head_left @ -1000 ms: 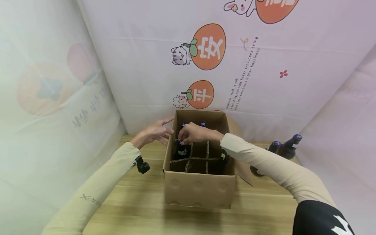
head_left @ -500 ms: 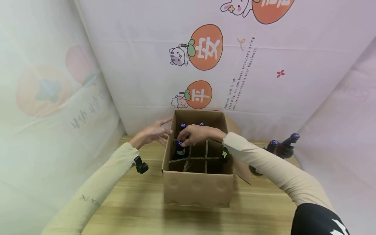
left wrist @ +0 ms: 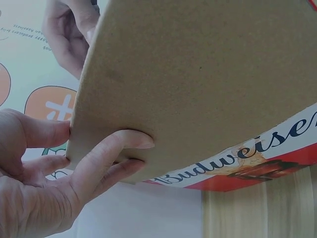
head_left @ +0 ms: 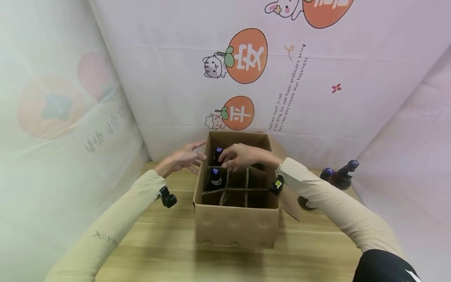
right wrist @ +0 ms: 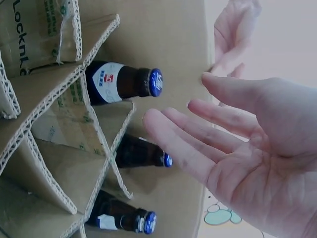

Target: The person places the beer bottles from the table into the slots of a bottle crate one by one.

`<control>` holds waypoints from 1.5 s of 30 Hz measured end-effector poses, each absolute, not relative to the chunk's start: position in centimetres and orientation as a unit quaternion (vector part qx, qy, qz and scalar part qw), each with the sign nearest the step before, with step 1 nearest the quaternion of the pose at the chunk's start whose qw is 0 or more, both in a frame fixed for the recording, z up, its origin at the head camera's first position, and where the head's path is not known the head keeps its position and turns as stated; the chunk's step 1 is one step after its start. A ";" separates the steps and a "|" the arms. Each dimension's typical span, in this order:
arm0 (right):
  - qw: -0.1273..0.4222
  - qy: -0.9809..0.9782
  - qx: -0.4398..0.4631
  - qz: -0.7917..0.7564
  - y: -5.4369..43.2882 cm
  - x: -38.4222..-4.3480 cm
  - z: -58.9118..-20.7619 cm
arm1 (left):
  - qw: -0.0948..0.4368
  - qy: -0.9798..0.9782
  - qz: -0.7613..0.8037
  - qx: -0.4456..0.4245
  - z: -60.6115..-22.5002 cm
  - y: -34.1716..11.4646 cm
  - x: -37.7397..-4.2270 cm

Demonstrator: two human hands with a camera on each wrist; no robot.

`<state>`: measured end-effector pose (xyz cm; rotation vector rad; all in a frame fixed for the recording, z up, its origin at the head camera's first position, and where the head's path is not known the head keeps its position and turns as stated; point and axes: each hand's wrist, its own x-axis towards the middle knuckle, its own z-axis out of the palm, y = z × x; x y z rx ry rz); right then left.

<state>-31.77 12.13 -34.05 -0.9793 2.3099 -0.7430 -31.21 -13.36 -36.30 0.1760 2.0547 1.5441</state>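
A brown cardboard box (head_left: 234, 227) stands open at the top, with corrugated dividers (head_left: 236, 189) inside. In its left column sit a dark bottle with a blue cap (head_left: 216, 180) and, behind it, another bottle (head_left: 218, 155). The right wrist view shows a third bottle (right wrist: 116, 213) in a further compartment. My right hand (head_left: 243, 156) hovers over the box, fingers extended and holding nothing, apart from the nearest bottle's cap. My left hand (head_left: 183, 159) rests on the box's left wall, its fairly straight fingers (left wrist: 114, 153) touching the cardboard.
Several dark bottles (head_left: 342, 178) are on the wooden table (head_left: 162, 243) right of the box, partly behind the right sleeve. A box flap (head_left: 290, 203) sticks out on the right. A printed white sheet (head_left: 169, 86) hangs behind.
My right hand has let go of the front-left bottle's cap and moved up and to the right. That bottle remains in its compartment. The left hand has stayed on the box wall.
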 end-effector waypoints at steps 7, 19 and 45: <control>0.226 0.856 -0.366 -0.288 13.9 -31.8 -33.8 | 0.278 0.766 0.576 0.065 -36.4 -13.3 -31.3; 0.172 0.869 -0.334 -0.323 17.8 -31.8 -33.8 | 0.279 0.764 0.579 0.061 -36.6 -13.3 -31.3; -0.076 0.885 -0.236 -0.394 26.9 -29.2 -36.2 | 0.278 0.763 0.579 0.073 -36.7 -13.6 -31.3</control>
